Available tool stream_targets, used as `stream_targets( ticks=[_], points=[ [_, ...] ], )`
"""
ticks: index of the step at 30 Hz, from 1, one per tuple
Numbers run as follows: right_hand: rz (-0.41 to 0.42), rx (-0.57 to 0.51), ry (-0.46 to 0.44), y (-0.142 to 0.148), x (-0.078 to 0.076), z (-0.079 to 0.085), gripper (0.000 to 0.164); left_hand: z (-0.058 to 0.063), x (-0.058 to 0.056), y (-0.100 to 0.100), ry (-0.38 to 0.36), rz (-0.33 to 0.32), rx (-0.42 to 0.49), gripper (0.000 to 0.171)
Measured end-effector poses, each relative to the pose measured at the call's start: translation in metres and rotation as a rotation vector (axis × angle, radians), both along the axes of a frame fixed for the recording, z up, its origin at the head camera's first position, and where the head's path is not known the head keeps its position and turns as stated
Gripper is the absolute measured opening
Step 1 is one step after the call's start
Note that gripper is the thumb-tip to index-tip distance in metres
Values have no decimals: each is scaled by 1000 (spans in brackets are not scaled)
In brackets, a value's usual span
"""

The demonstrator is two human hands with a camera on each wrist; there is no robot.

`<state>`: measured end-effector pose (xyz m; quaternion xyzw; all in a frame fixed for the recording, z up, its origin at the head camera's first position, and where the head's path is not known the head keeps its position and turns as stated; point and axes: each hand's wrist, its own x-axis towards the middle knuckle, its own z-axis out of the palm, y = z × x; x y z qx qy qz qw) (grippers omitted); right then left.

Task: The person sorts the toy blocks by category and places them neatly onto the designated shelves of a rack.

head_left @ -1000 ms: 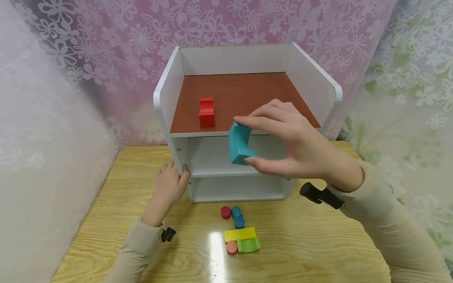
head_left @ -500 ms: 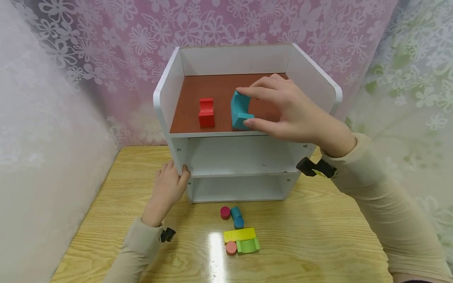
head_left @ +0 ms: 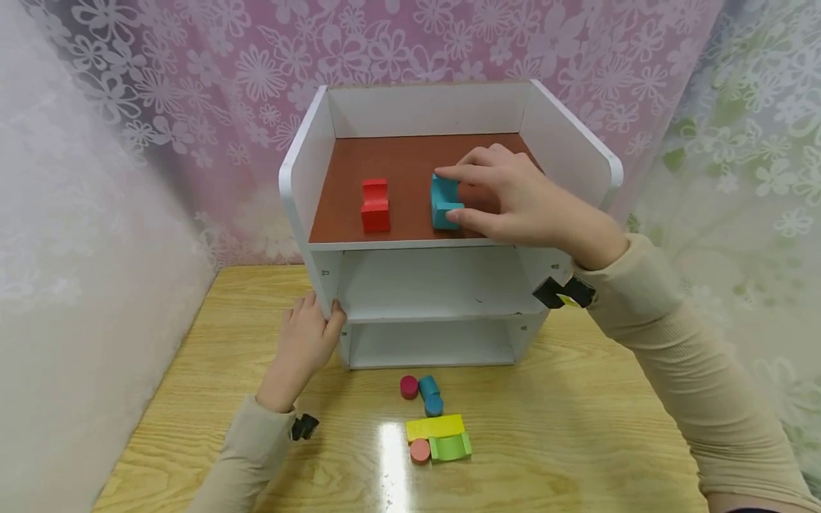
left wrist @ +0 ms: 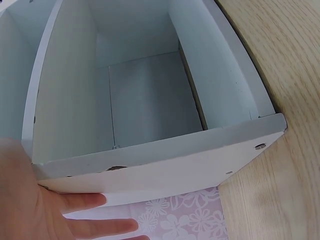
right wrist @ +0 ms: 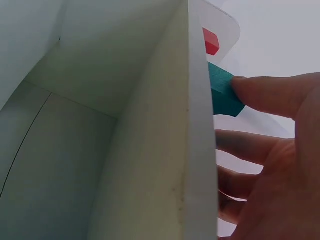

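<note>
A teal block with a curved notch stands on the brown top of a small white shelf unit, near its front edge. My right hand pinches it between thumb and fingers. In the right wrist view the thumb lies on the teal block, and the shelf edge hides part of the hand. A similar red block stands to the left on the same top. My left hand grips the unit's left side panel, the thumb at its front edge; in the left wrist view the fingers lie along the outer side.
On the wooden table in front of the unit lie a crimson cylinder, blue cylinders, a yellow block, an orange cylinder and a green notched block. White raised walls edge the unit's top. Flowered curtains hang behind.
My right hand has carried the teal block up from in front of the shelf and back onto the brown top, right of the red block. The left hand keeps its place.
</note>
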<state>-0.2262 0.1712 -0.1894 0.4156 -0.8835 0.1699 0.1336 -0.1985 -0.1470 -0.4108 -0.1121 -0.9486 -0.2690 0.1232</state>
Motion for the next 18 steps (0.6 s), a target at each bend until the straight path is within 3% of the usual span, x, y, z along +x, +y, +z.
stream_targets(
  ticks=[12,18],
  points=[
    [-24,54,17,0,-1,-4,47,-2,-1,1,11,-1,10,50],
    [-6,11,36,2,3,-4,49,-3,-1,0,4,1,9,51]
  ],
)
